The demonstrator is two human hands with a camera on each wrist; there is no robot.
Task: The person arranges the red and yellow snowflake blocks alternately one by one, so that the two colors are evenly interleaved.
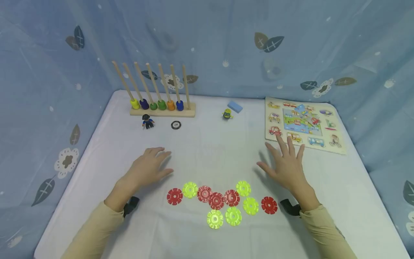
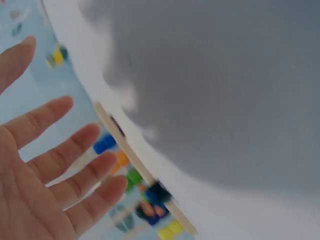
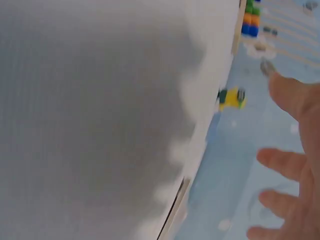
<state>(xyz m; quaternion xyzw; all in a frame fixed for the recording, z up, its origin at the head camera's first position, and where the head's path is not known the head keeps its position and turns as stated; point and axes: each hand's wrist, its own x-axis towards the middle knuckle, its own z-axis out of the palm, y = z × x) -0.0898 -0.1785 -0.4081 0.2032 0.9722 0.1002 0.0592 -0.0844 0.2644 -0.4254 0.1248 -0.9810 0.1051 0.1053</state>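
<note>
In front of the peg stand (image 1: 161, 113), on the white table (image 1: 207, 158), ten notched plastic discs lie flat in a loose group: five red discs (image 1: 273, 205) and five yellow-green discs (image 1: 219, 219). They are well nearer the person than the stand and reach out past its right end; the three middle red ones sit with rims meeting or nearly so.

Between the stand and the discs, the left hand (image 1: 147, 165) hovers with fingers apart, holding nothing. Well to the right of the stand and nearer the person, the right hand (image 1: 286, 163) is held over the table, fingers spread and gripping nothing. In the head view its fingertips overlap the near edge of the puzzle board (image 1: 280, 111), which lies far right of the stand; the right wrist view shows that hand raised above the table.

Just in front of the stand are a dark toy figure (image 1: 148, 122) and a round black-and-white token (image 1: 176, 125). To its right are a small yellow-green figure (image 1: 227, 114) and a blue block (image 1: 235, 107). Behind it hangs blue patterned cloth (image 1: 213, 43).
</note>
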